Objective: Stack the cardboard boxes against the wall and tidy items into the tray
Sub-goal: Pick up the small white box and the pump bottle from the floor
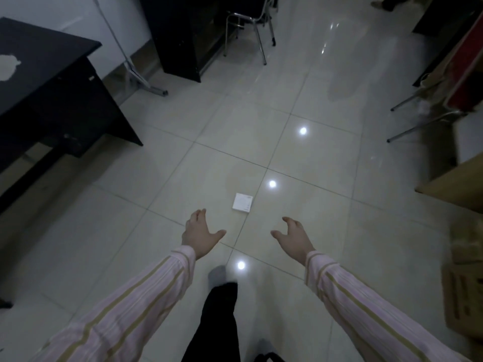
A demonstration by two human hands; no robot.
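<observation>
We see the cardboard boxes (456, 188) bunched at the right edge of the view, brown and blurred, sitting on the pale tiled floor (130, 231). They are cut off by the frame, so we cannot tell how they are stacked. The lowest cardboard piece (462, 304) carries dark printed bars and blocks, but the print is too smeared for us to read. A small white box (242, 202), square and flat, lies alone on the tiles just beyond the hands and well apart from the cardboard. Its top has a faint mark that is too small to make out.

Both arms reach forward and down in striped pink sleeves (125, 304). The left hand (198, 233) hangs over the floor with its palm turned inward, thumb spread wide towards the middle and fingers loosely extended, holding nothing. The right hand (294, 236) mirrors it, with its thumb out towards the left hand and its fingers slightly bent, also holding nothing. The white box sits between the two hands and a little ahead of them, and neither hand touches it.

A dark trouser leg (222, 322) shows below, between the arms. A black desk (39, 74) stands at the left, and a metal-legged chair (248, 24) at the far end.
</observation>
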